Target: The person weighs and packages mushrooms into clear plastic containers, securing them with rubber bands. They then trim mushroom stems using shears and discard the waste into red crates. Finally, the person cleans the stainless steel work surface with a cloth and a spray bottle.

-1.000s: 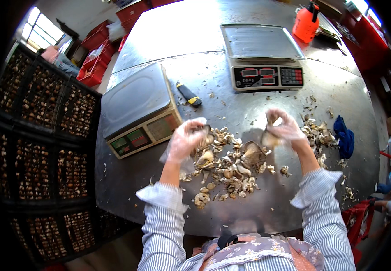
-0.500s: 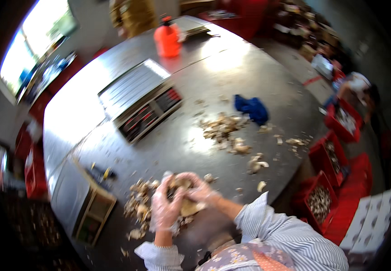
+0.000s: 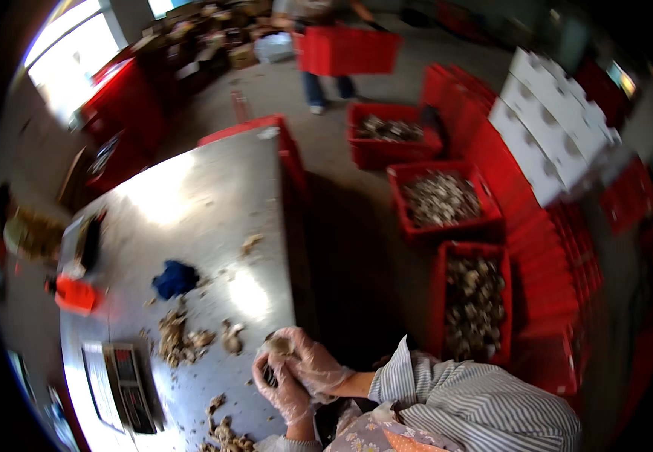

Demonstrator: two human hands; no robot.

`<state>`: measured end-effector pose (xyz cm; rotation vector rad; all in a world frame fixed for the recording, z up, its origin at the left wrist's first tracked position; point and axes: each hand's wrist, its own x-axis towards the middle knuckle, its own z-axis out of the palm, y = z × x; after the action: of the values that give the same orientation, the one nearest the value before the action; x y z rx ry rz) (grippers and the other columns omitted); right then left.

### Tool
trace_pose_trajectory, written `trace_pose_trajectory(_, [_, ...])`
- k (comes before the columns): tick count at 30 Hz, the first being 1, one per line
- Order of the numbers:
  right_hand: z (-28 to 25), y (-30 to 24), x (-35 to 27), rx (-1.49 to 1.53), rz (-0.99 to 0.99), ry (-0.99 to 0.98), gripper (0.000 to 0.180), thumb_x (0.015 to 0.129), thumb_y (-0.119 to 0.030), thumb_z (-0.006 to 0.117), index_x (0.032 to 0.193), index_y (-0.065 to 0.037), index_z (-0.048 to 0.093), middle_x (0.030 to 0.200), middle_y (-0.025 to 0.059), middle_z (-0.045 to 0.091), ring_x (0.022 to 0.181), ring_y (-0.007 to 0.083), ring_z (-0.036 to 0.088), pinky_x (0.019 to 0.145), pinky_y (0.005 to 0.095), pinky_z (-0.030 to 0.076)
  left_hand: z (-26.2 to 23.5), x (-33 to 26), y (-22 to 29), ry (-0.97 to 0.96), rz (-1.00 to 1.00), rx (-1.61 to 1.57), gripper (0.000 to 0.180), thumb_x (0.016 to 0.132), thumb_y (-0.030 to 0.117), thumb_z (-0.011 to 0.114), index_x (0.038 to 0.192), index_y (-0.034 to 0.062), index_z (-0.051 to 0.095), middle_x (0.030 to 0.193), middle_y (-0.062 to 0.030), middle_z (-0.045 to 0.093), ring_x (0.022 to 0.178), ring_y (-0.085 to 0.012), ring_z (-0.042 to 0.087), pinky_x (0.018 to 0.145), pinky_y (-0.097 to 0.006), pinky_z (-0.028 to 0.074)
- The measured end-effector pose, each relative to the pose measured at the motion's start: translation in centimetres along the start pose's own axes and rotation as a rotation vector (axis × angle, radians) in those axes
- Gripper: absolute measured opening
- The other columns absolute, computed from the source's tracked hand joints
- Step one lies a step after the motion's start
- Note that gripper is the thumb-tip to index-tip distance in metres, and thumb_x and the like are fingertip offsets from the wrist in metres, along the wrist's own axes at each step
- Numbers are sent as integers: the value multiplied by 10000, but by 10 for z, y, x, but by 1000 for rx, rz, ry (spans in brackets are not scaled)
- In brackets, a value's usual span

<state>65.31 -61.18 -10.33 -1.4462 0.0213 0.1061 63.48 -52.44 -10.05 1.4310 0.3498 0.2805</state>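
Both my hands wear clear plastic gloves and are held close together by the right edge of the metal table (image 3: 224, 181). My right hand (image 3: 315, 365) is closed around a pale brownish mushroom (image 3: 278, 346), its fingers curled over it. Just below, my left hand (image 3: 287, 395) is closed against the same mushroom. Something dark shows between its fingers, too small to make out. Mushroom pieces (image 3: 174, 339) lie heaped on the table to the left of my hands. Another small pile of mushroom pieces (image 3: 224, 433) is near the lower edge.
Red crates of mushrooms (image 3: 443, 200) stand on the floor right of the table, beside stacked red crates (image 3: 526, 226) and white boxes (image 3: 549, 124). A person carries a red crate (image 3: 349, 51) beyond. On the table are a blue cloth (image 3: 175, 279), a scale (image 3: 119, 388) and an orange jug (image 3: 76, 295).
My view has swung right, toward the floor crates. My hands have come away from the near mushroom pile toward the table's right edge, still together. The person who was bending by the crates now carries one.
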Motion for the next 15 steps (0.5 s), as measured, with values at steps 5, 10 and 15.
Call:
trace_pose_trajectory(5, [-179, 22, -67, 22, 24, 475, 465, 999, -351, 616, 1323, -67, 440, 1205, 131, 598, 1092, 232, 618, 934, 364, 511, 154, -77, -37, -550, -202, 267, 249, 984, 234, 672, 1128, 39, 619, 1050, -67, 641, 963, -145, 570, 871, -310, 500])
trace_pose_trajectory(10, [-344, 40, -170, 74, 498, 902, 595, 951, -454, 636, 1396, -118, 429, 1288, 140, 571, 1197, 260, 562, 999, 392, 463, 284, -170, -111, -1290, -430, 450, 616, 962, 304, 686, 1464, 53, 433, 1415, -144, 506, 1296, -224, 465, 1092, -370, 389])
trace_pose_trajectory(15, [-521, 156, -232, 430, 520, 1233, 637, 959, -425, 593, 1511, -236, 337, 1372, 130, 518, 1131, 261, 557, 902, 400, 483, 341, -207, -317, -1445, -653, -188, 868, 1003, 459, 588, 1626, 127, 84, 1694, -63, 93, 1532, -240, 190, 1166, -395, 279])
